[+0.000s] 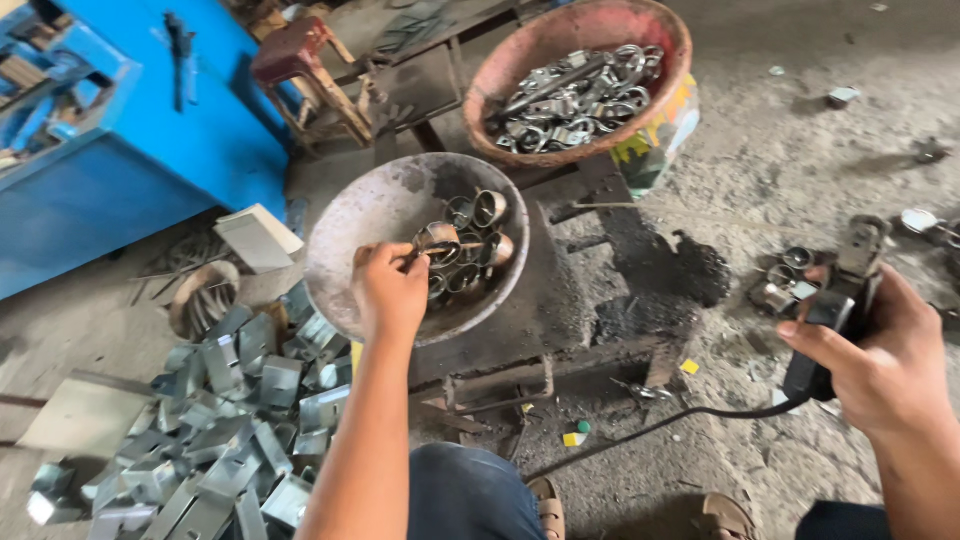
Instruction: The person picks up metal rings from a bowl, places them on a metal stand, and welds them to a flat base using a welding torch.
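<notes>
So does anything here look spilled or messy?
Yes. A heap of bent metal brackets sprawls loose across the floor beside the left hand, and a dark stain spreads on the ground right of the grey bowl.

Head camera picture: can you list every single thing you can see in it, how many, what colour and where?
Grey metal bowl: one, grey, centre, on a dark stand.
Metal rings: several, silvery brown, inside the grey metal bowl.
Pink basin: one, pink, top centre, full of silvery metal rings.
Bent metal brackets: a big pile, silver, on the floor at lower left.
Blue machine: one, blue, top left.
Small stool: one, reddish top, beside the blue machine.
Black cable: one, black, across the floor to the handle.
Left hand: one, over the grey metal bowl, pinching a thin tool at the rings.
Right hand: one, far right, gripping a black tool handle.
</notes>
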